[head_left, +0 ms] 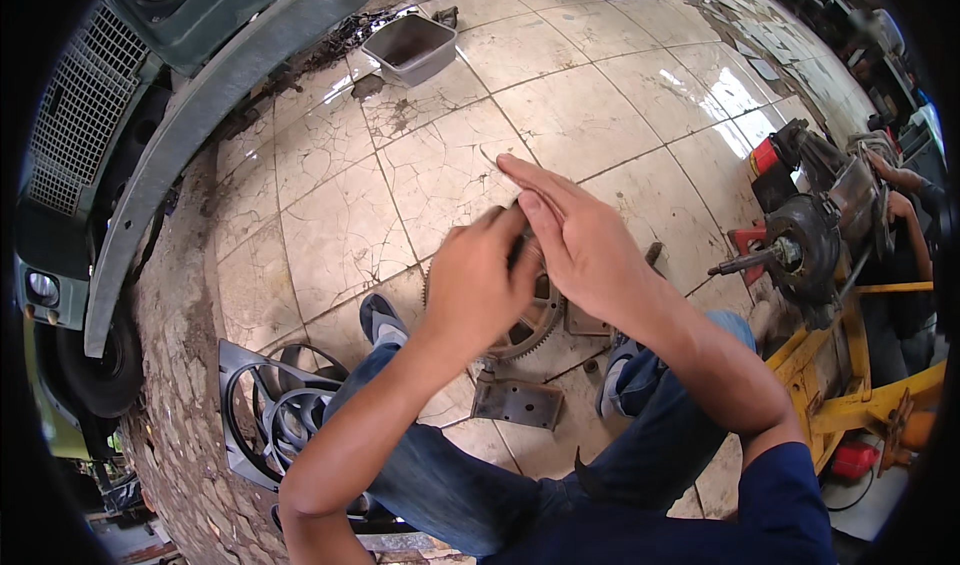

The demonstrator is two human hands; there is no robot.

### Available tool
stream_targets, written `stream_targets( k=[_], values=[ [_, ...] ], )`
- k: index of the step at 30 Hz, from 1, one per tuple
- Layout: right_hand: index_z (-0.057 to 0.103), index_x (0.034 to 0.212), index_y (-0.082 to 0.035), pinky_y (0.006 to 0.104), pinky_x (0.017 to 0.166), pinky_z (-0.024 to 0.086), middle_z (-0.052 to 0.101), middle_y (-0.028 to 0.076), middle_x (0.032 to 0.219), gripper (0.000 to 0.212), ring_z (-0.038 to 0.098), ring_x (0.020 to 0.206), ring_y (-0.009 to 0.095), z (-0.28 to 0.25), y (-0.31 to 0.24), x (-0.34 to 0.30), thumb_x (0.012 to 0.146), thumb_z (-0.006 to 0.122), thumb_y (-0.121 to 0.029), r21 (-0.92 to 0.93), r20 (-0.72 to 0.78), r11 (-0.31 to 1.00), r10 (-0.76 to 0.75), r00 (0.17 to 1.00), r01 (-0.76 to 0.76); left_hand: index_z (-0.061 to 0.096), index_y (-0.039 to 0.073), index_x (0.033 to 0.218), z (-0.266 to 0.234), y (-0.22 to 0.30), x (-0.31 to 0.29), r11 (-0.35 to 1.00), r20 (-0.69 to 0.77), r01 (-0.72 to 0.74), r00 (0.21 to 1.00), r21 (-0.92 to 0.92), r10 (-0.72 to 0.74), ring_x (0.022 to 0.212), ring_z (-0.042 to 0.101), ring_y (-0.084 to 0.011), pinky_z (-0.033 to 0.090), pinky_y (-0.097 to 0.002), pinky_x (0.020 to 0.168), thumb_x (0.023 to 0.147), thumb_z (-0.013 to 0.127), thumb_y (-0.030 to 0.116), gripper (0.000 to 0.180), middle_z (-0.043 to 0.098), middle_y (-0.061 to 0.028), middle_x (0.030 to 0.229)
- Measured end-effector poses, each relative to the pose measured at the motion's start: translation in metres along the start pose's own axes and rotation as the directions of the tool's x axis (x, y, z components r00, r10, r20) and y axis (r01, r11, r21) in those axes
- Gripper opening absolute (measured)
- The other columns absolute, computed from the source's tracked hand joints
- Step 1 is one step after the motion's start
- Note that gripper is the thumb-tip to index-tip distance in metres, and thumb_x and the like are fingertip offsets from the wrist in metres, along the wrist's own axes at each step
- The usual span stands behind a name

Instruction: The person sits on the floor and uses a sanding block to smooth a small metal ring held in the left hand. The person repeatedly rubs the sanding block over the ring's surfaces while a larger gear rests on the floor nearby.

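Observation:
My two hands meet in front of me, above a toothed gear wheel (pixel 541 317) lying on the floor between my feet. My left hand (pixel 478 270) is smeared a little by motion, its fingers curled. A dark patch shows between its thumb and fingers, but I cannot make out what it is. Against it rests my right hand (pixel 585 247), the fingers straight and close together, palm turned toward the left hand. Much of the gear wheel is hidden under my hands. Nearer to me lies a rectangular metal block (pixel 517 405) with holes, and a second metal plate (pixel 585 322) sits right of the wheel.
Ring-shaped dark parts and a frame (pixel 270 415) lie by my left leg. A vehicle's bumper (pixel 200 95) curves along the left. A grey tub (pixel 412 50) stands far ahead. At right, another person's hands (pixel 895 190) touch a machine assembly (pixel 805 240) above a yellow stand (pixel 850 385).

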State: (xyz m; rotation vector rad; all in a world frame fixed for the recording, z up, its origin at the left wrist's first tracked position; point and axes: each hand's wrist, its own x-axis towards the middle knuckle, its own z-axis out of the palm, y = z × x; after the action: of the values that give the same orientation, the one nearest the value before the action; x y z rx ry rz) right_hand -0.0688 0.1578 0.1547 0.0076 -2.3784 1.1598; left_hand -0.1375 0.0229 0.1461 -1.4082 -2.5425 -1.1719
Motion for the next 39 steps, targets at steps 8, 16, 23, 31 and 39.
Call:
stream_targets(
  k=[8, 16, 23, 31, 39],
  values=[
    [0.054, 0.131, 0.002, 0.0387, 0.098, 0.047, 0.062, 0.022, 0.125, 0.038, 0.059, 0.115, 0.037, 0.003, 0.003, -0.002, 0.105, 0.042, -0.022, 0.063, -0.013, 0.998, -0.002, 1.0, 0.002, 0.062, -0.003, 0.107, -0.005, 0.005, 0.002, 0.99, 0.031, 0.132, 0.991, -0.043, -0.131, 0.083, 0.063, -0.043, 0.05, -0.045, 0.071, 0.089, 0.062, 0.013, 0.023, 0.067, -0.0228, 0.092],
    [0.054, 0.132, 0.003, 0.0387, 0.096, 0.048, 0.061, 0.024, 0.125, 0.041, 0.06, 0.113, 0.039, 0.003, 0.0, -0.001, 0.106, 0.039, -0.026, 0.096, 0.001, 0.995, 0.04, 0.999, -0.04, 0.062, 0.001, 0.097, -0.008, 0.0, 0.007, 0.992, -0.036, 0.123, 0.992, 0.002, -0.123, 0.077, 0.062, -0.0398, 0.05, -0.0477, 0.071, 0.087, 0.064, 0.017, 0.019, 0.064, -0.019, 0.085],
    [0.053, 0.134, 0.001, 0.0377, 0.095, 0.048, 0.062, 0.025, 0.122, 0.043, 0.061, 0.11, 0.039, 0.002, -0.003, -0.001, 0.107, 0.038, -0.028, 0.166, 0.027, 0.978, 0.122, 0.992, -0.125, 0.065, -0.001, 0.108, -0.016, -0.005, 0.014, 0.992, -0.037, 0.114, 0.993, 0.056, -0.112, 0.079, 0.064, -0.0426, 0.05, -0.0467, 0.07, 0.09, 0.063, 0.018, 0.026, 0.068, -0.0219, 0.087],
    [0.053, 0.134, 0.001, 0.0376, 0.095, 0.048, 0.062, 0.024, 0.123, 0.042, 0.061, 0.111, 0.039, 0.004, -0.001, -0.001, 0.107, 0.038, -0.027, 0.156, 0.009, 0.983, 0.1, 0.995, -0.1, 0.064, 0.002, 0.1, -0.017, -0.002, 0.012, 0.991, -0.011, 0.132, 0.991, 0.023, -0.132, 0.079, 0.064, -0.0405, 0.05, -0.0477, 0.067, 0.091, 0.062, 0.024, 0.024, 0.067, -0.0186, 0.083],
    [0.054, 0.135, 0.0, 0.0374, 0.093, 0.049, 0.063, 0.024, 0.121, 0.043, 0.062, 0.108, 0.039, -0.01, -0.013, 0.002, 0.107, 0.038, -0.029, 0.115, 0.11, 0.961, 0.239, 0.965, -0.251, 0.062, -0.003, 0.1, -0.017, 0.001, 0.012, 0.997, -0.026, 0.072, 0.997, -0.018, -0.073, 0.075, 0.063, -0.0423, 0.049, -0.0447, 0.066, 0.091, 0.064, 0.018, 0.022, 0.065, -0.0238, 0.083]
  ],
)
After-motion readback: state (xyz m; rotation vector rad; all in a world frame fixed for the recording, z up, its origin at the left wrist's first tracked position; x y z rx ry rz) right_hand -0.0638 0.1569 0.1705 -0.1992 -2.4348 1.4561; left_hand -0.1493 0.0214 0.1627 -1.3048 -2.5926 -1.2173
